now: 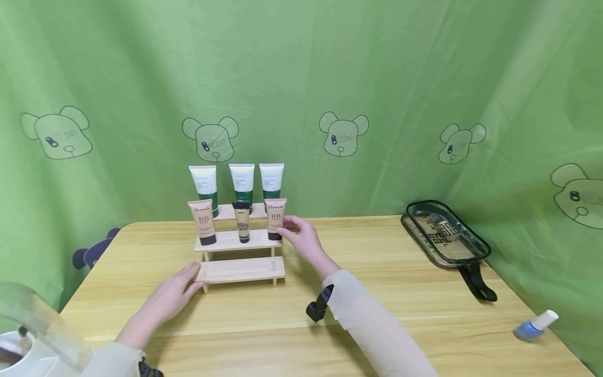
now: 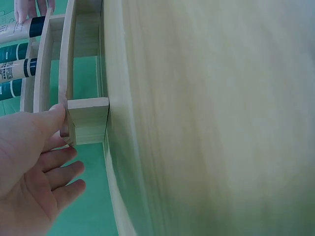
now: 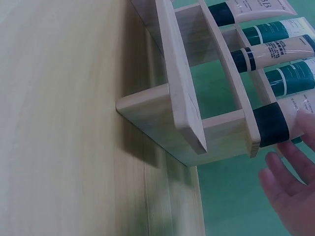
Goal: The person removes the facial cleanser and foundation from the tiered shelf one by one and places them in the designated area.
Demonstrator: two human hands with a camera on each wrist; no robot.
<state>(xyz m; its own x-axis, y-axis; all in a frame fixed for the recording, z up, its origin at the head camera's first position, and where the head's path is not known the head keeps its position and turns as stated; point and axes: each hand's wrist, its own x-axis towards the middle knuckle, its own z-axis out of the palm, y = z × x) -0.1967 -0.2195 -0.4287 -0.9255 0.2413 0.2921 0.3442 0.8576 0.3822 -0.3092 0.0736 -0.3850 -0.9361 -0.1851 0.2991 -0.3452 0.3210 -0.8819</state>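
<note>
A three-step wooden display stand stands on the table. My left hand pinches the left end of its lowest step, the thumb on top and the other fingers loosely spread. On the middle step are a beige BB cream tube at left, a slimmer beige tube with black ends in the centre, and another BB cream tube at right. My right hand holds this right tube by its side, near the dark cap. Three white-and-green tubes stand upright on the top step.
A clear black-trimmed travel pouch with a strap lies at the right back. A blue nail polish bottle lies near the right edge. At the lower left is a white container with a clear cover. Green curtain hangs behind.
</note>
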